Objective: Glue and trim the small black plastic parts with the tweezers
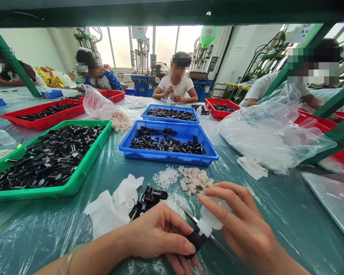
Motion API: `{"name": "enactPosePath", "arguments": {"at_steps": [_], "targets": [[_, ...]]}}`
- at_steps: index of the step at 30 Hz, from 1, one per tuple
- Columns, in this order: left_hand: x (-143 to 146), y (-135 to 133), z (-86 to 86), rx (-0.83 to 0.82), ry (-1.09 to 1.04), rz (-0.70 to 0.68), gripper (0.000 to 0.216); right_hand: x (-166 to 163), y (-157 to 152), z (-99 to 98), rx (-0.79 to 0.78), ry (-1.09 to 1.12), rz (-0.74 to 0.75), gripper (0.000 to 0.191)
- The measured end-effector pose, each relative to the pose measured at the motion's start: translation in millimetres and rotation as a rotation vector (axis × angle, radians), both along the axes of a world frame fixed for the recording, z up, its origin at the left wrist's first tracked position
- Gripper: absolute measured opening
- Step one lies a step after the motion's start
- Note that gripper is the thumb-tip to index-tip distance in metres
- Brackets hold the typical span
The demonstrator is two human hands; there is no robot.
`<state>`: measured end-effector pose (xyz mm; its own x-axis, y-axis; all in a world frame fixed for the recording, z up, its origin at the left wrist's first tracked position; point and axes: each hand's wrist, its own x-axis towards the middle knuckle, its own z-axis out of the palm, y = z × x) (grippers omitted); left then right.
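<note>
At the near edge of the table point(292, 206), the left hand point(157, 233) is found closed on a small black part point(195, 240), which is pinched between thumb and fingers. The right hand point(243, 225) is closed about a small clear bottle point(210, 221), with the fingers curled over its body. The bottle lies just up and to the right of the part. Its long axis is slanted from upper right to lower left, and its nozzle appears to touch the part. The part is held by the left hand alone and the bottle by the right alone. A thin metal tool point(187, 214) is laid flat on the table beneath both hands; whether it is tweezers or a blade cannot be told. Just beyond the left hand a white cloth point(111, 210) and a small heap of black pieces point(151, 196) are noted, followed by white chips point(195, 179) and finer grains point(165, 177). The table is covered with clear film over a green surface. Toward mid-table a blue tray point(166, 156) and, to its left, a green tray point(46, 191) are set, both loaded with black pieces. A slack plastic bag point(272, 137) lies toward the right edge. A second blue tray point(145, 113) and red trays point(43, 123) are placed farther back. A co-worker point(186, 88) is seated at the far edge, with machinery and windows behind.
</note>
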<state>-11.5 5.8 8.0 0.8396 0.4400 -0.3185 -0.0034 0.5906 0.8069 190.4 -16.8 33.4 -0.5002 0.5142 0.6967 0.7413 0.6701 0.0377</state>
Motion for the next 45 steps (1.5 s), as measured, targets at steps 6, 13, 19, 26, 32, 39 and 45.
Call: {"name": "enactPosePath", "arguments": {"at_steps": [6,13,19,26,32,39,45], "targets": [[0.4,0.2,1.9,-0.004,0.012,0.003,0.018,3.6,1.3,-3.9,-0.048,-0.013,0.046,0.037],[0.5,-0.7,2.6,0.006,0.013,0.002,0.017,6.9,0.6,-9.6,-0.094,0.006,0.055,0.04],[-0.8,-2.0,2.5,0.003,0.009,0.002,0.015,7.2,0.8,-9.1,-0.095,0.0,0.062,0.039],[-1.1,0.2,1.8,0.009,-0.008,-0.004,0.016,4.7,0.8,-1.1,-0.07,-0.021,0.046,0.037],[-1.2,0.7,-1.4,0.014,-0.007,-0.006,0.017,6.5,4.2,-4.3,-0.097,0.045,0.0,0.038],[-1.2,0.3,-1.5,0.027,0.001,0.008,0.02,19.5,15.8,-17.9,-0.439,0.365,-0.294,0.028],[-0.6,1.8,0.0,0.048,0.026,0.107,0.021,37.4,39.7,-29.6,-0.745,0.671,-0.559,0.036]]}}
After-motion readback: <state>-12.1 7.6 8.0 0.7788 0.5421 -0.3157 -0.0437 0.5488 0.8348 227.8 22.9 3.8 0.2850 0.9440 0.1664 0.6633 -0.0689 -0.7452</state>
